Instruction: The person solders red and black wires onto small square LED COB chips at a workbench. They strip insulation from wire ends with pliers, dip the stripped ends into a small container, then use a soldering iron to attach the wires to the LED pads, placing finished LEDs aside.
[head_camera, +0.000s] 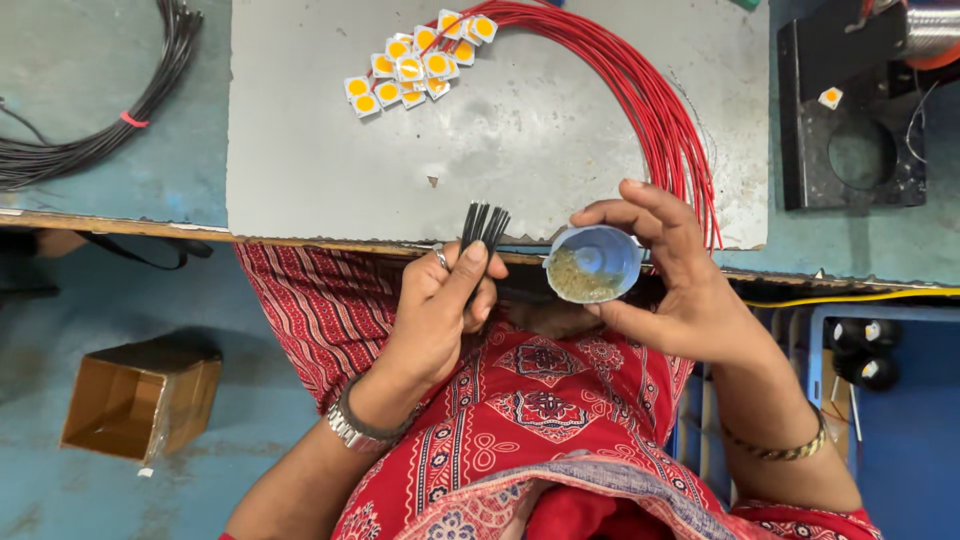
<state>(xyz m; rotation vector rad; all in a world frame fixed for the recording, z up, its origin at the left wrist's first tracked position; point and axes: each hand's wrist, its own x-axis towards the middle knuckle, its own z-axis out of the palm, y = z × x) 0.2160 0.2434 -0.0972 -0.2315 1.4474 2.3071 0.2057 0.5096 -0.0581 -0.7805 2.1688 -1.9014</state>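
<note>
While both forearms rise from the lap toward the tabletop (150, 190) edge, the hands sit close together just below it, palms turned inward.

Left hand (435, 310): wrist bent up, watch on the wrist, ring on one finger. Grip clenched on a bunch of black wires (483, 226); thumb laid along the bunch, wire ends fanning out just above the fingers and crossing the edge of the grey mat (300, 150).

Right hand (680, 290): bangle on the wrist, fingers arched over the top. Grip closed on a small blue cup (594, 264), thumb beneath, fingertips on the far rim; mouth tilted toward the wire ends, yellowish paste inside. Cup and wire ends near, not touching.

Room: above both grips, the mat's near part lies bare. Up and right of the cup, a bundle of red wires (660, 120) curves down to the mat's edge just behind the right fingers. Far above the left grip, square chips (410, 65) with yellow centres cluster at the red wires' other ends. Right of the cup, a black fixture (850, 120). Well left of the left grip, a black wire bundle (90, 140); below it, a cardboard box (140, 395) on the floor.
</note>
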